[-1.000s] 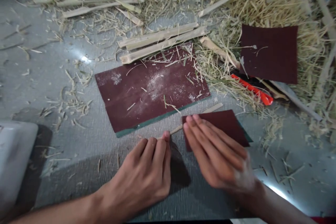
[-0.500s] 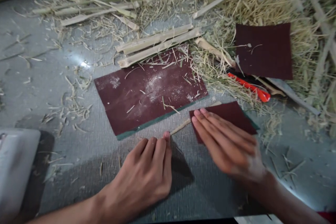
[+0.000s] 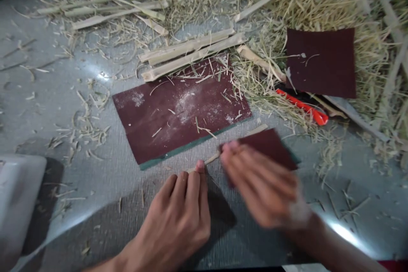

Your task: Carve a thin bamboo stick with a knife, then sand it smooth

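My left hand [image 3: 180,210] is closed on a thin bamboo strip [image 3: 212,158], pinning it near the table surface. The strip runs up to the right and passes beneath a small brown sheet of sandpaper [image 3: 270,143] with a green back. My right hand [image 3: 263,185], blurred by motion, holds that sheet with fingers laid together over it, pressed along the strip. The strip's far end pokes out beyond the sheet's upper edge. Just behind both hands lies a larger brown sandpaper sheet [image 3: 178,123], dusted with pale powder and shavings.
Several split bamboo sticks [image 3: 194,57] rest at the large sheet's back edge. Another sandpaper piece [image 3: 321,63] sits on heaped shavings [image 3: 306,4] at right, near an orange-handled tool [image 3: 302,106]. A white object [image 3: 19,204] stands at left on the grey table [image 3: 73,127].
My right hand has slid the small sandpaper left and toward me along the strip, closer to my left hand. The left hand stays nearly in place.
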Motion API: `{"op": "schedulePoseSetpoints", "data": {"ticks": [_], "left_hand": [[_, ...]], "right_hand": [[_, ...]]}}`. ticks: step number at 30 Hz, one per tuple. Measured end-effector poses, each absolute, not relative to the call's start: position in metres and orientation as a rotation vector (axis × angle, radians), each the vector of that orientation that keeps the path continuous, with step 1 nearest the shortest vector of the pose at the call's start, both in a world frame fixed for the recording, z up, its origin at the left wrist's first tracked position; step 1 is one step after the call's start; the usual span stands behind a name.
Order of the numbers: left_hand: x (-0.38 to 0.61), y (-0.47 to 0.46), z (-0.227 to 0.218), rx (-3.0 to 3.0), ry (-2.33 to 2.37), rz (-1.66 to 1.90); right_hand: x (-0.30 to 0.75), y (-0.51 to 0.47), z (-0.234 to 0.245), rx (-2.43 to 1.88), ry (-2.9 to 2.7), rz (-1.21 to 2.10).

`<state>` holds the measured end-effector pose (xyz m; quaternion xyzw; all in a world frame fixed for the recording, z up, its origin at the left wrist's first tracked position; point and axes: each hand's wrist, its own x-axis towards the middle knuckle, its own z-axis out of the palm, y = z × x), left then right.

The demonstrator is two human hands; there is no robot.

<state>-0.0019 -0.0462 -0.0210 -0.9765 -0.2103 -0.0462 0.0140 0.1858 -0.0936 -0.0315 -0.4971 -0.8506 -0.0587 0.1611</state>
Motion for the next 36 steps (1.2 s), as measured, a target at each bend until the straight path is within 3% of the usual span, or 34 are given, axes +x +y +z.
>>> {"op": "schedulePoseSetpoints", "data": {"ticks": [2, 7, 22, 36], "left_hand": [[0.000, -0.049, -0.020, -3.037, -0.690, -0.115], [0.007, -0.054, -0.019, -3.015, -0.769, -0.067], [0.016, -0.054, -0.017, -2.989, -0.791, -0.074], [0.019, -0.054, -0.017, -2.959, -0.761, -0.079]], "right_hand": [[0.186, -0.095, -0.033, -1.342, -2.442, -0.011], [0.192, -0.090, -0.034, -1.513, -2.400, -0.232], [0.189, -0.084, -0.033, -1.339, -2.492, -0.100], [0.194, -0.080, -0.030, -1.368, -2.517, -0.177]]}}
